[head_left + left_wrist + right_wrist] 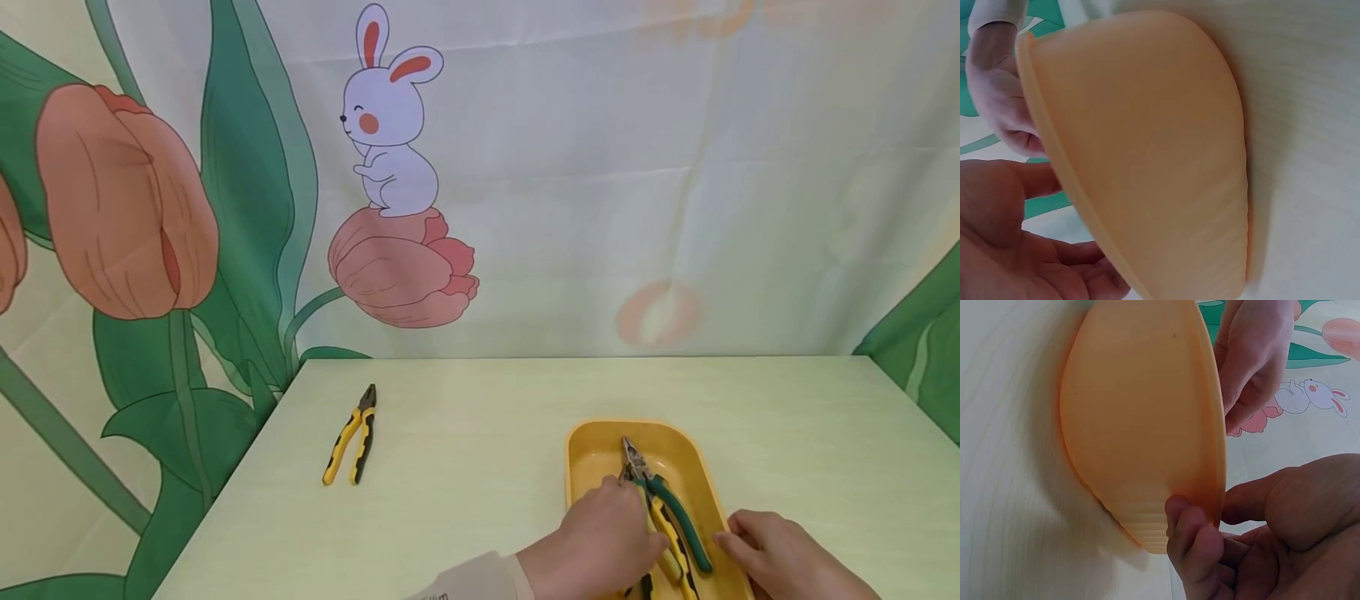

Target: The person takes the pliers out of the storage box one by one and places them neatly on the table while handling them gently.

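A printed backdrop (555, 208) hangs behind everything; below it spreads the pale table (457, 458), which carries a yellow tray (596, 458) near its front, right of centre. Two hands work at that tray; the right hand (787, 554) pinches the right-hand rim, thumb on the inner side and fingers curled under the outer wall (the right wrist view shows this best); the left hand (611, 533) reaches over the opposite rim and down among the tools, its fingers bent; whether they have hold of a pair I cannot tell, since the hand and the tray wall hide the contact.

Inside the tray lie green-handled pliers (681, 510) and, overlapping them, yellow-and-black pliers (667, 529), partly under the left hand; well apart, on the left of the table, a lone pair of pliers (364, 412) rests with jaws pointing away and handles spread.

The step in hand looks like handling the pliers in the tray while the right hand steadies it; the next move, I judge, calls for a sure hold on one pair only (the crossed handles could snag), with the rim kept still.
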Demonstrator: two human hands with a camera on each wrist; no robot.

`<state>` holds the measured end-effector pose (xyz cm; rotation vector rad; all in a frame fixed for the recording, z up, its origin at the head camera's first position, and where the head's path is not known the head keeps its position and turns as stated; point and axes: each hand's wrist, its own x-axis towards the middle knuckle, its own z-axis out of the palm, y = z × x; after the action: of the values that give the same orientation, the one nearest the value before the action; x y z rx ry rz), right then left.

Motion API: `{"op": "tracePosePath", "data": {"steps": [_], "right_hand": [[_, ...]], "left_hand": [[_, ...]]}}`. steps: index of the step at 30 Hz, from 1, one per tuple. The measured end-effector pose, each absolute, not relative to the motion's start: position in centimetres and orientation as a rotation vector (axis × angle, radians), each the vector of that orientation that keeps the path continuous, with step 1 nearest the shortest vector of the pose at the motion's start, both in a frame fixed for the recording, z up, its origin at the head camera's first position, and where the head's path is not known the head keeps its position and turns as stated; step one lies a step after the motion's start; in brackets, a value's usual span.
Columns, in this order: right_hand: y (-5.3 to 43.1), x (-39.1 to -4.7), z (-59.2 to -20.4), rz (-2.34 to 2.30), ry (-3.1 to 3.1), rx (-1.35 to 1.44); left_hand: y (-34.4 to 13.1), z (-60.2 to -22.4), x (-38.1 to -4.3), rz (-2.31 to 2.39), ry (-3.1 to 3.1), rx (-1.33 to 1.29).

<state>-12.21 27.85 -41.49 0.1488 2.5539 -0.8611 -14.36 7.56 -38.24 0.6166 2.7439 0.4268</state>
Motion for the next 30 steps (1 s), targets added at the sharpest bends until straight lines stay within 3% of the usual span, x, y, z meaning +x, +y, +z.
{"op": "tracePosePath", "data": {"steps": [30], "right_hand": [[28.5, -12.0, -42.0, -0.902, 2.564, 0.110]], "left_hand": [[11.3, -39.6, -15.7, 0.078, 2.778, 0.740]]}}
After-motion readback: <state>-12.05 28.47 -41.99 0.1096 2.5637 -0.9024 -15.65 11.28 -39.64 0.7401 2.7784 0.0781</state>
